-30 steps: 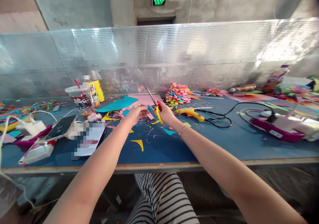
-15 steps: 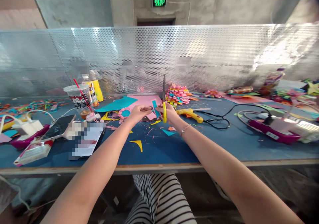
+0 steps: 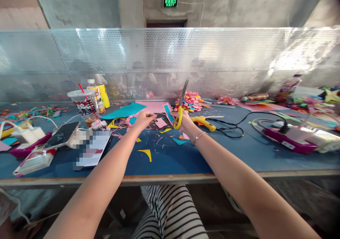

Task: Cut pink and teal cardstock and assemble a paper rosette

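Blue-topped worktable point(image 3: 239, 154), strewn with coloured paper offcuts. At its left, clear plastic cup point(image 3: 85, 106) holding a red straw and a little brownish drink. At centre, yellow-handled scissors point(image 3: 180, 106) gripped firmly in right hand point(image 3: 186, 120), long axis near upright, blades closed, tips pointing up and slightly right. Left hand point(image 3: 143, 119) pinched narrowly on a small pink paper piece point(image 3: 160, 123) just beside the scissors.

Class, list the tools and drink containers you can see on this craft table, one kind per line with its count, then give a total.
Scissors, in the right hand: 1
Glue gun: 1
Plastic cup with straw: 1
Bottle: 1
Total: 4
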`<control>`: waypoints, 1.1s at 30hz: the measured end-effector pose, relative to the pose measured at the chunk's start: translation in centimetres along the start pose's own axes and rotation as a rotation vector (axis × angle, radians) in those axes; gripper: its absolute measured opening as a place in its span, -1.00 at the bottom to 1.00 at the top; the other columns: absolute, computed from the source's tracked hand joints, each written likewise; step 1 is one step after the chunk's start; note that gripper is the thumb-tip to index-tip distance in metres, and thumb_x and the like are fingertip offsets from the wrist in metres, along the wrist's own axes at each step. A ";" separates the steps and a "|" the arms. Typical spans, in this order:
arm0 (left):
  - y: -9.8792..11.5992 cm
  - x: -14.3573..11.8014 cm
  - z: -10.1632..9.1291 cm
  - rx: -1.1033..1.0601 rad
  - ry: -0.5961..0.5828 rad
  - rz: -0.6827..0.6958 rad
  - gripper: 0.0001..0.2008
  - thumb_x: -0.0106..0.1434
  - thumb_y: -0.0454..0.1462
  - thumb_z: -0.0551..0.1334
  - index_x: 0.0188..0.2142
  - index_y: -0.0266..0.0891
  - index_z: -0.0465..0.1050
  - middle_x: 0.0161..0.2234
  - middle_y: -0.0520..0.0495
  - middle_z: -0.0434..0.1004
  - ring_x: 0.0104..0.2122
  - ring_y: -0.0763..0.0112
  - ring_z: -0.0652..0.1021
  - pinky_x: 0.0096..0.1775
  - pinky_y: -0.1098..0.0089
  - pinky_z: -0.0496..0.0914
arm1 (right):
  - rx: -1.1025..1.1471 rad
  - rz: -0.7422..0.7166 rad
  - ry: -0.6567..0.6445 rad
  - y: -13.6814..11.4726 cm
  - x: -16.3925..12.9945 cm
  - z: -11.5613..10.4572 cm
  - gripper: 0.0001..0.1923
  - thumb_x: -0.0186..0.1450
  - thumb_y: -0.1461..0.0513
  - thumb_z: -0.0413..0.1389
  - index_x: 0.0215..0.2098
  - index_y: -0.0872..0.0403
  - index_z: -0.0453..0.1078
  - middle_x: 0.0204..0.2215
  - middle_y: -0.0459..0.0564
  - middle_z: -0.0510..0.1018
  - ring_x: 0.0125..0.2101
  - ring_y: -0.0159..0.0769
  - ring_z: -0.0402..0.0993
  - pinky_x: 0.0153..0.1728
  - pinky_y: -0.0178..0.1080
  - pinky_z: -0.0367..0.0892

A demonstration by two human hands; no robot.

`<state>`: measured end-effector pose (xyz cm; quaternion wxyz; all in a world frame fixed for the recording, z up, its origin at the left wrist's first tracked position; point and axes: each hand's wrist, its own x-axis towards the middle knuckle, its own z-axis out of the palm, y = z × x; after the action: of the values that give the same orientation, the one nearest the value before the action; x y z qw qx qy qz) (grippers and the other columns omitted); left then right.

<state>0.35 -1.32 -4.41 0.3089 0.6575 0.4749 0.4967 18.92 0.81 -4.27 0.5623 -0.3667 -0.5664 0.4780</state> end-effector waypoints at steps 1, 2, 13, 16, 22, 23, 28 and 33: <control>-0.1 0.1 0.0 0.003 -0.003 0.000 -0.77 0.03 -0.15 0.21 -0.58 -0.29 0.45 -0.69 -0.01 0.35 -0.66 0.52 0.31 -0.57 0.48 0.18 | 0.036 0.021 0.013 -0.1 0.0 -0.1 -0.55 -0.17 0.08 0.25 -0.49 0.03 0.08 -0.64 -0.20 0.25 -0.64 -0.42 0.25 -0.66 -0.33 0.19; -0.3 0.2 -0.1 -0.004 -0.009 -0.006 -0.75 0.03 -0.14 0.21 -0.59 -0.28 0.44 -0.70 -0.01 0.34 -0.66 0.52 0.31 -0.58 0.48 0.17 | 0.087 0.037 0.025 -0.1 0.0 -0.1 -0.56 -0.17 0.10 0.25 -0.49 0.03 0.08 -0.65 -0.20 0.25 -0.64 -0.41 0.26 -0.66 -0.32 0.20; -1.6 0.6 -0.7 0.061 0.106 -0.086 -0.90 -0.11 -0.26 0.30 -0.58 -0.24 0.42 -0.68 0.04 0.37 -0.65 0.50 0.35 -0.51 0.46 0.21 | 0.344 -0.119 -0.119 -2.9 -0.6 -2.1 -0.73 -0.01 0.11 0.15 -0.51 0.03 0.13 -0.55 -0.11 0.29 -0.45 -0.39 0.31 -0.43 -0.29 0.32; -2.3 0.9 -0.9 0.105 0.116 -0.053 -0.91 -0.15 -0.30 0.31 -0.60 -0.24 0.42 -0.66 0.03 0.39 -0.62 0.49 0.37 -0.50 0.46 0.21 | 0.296 -0.224 -0.104 -3.8 -0.9 -3.0 -0.76 0.04 0.06 0.08 -0.47 0.01 0.16 -0.49 -0.08 0.29 -0.39 -0.37 0.29 -0.39 -0.28 0.31; -2.8 1.0 -0.6 0.245 0.055 0.023 -0.84 -0.02 -0.19 0.24 -0.61 -0.22 0.45 -0.64 -0.02 0.45 -0.62 0.44 0.40 -0.54 0.44 0.20 | 0.183 -0.310 -0.043 -4.2 -1.4 -3.9 -0.69 0.06 -0.05 0.02 -0.47 0.00 0.15 -0.49 -0.06 0.27 -0.39 -0.35 0.28 -0.42 -0.27 0.29; -2.7 1.0 -0.6 0.238 0.052 0.005 -0.81 0.00 -0.16 0.23 -0.61 -0.22 0.44 -0.64 -0.03 0.45 -0.62 0.44 0.40 -0.55 0.44 0.20 | 0.191 -0.301 -0.058 -4.2 -1.4 -3.8 -0.69 0.06 -0.04 0.03 -0.47 0.01 0.15 -0.50 -0.07 0.27 -0.41 -0.37 0.28 -0.44 -0.28 0.29; -2.1 0.8 -0.7 0.138 0.091 -0.021 -0.78 -0.02 -0.12 0.24 -0.60 -0.25 0.44 -0.66 -0.02 0.41 -0.62 0.44 0.41 -0.55 0.45 0.23 | 0.243 -0.091 -0.179 -3.4 -0.8 -2.8 -0.66 -0.05 0.10 0.22 -0.50 0.04 0.13 -0.56 -0.15 0.29 -0.55 -0.46 0.29 -0.55 -0.36 0.26; -2.1 1.4 -1.4 -0.007 0.258 -0.004 -0.84 -0.08 -0.21 0.26 -0.54 -0.28 0.43 -0.62 0.00 0.42 -0.64 0.51 0.38 -0.52 0.45 0.27 | 0.045 0.172 -0.187 -1.2 -0.3 -1.4 -0.52 -0.23 0.25 0.35 -0.53 0.07 0.11 -0.70 -0.25 0.26 -0.69 -0.49 0.27 -0.70 -0.42 0.20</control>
<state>-1.57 0.68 -5.27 0.2485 0.5861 0.5103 0.5783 20.48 0.36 -3.29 0.4721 -0.3551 -0.5718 0.5692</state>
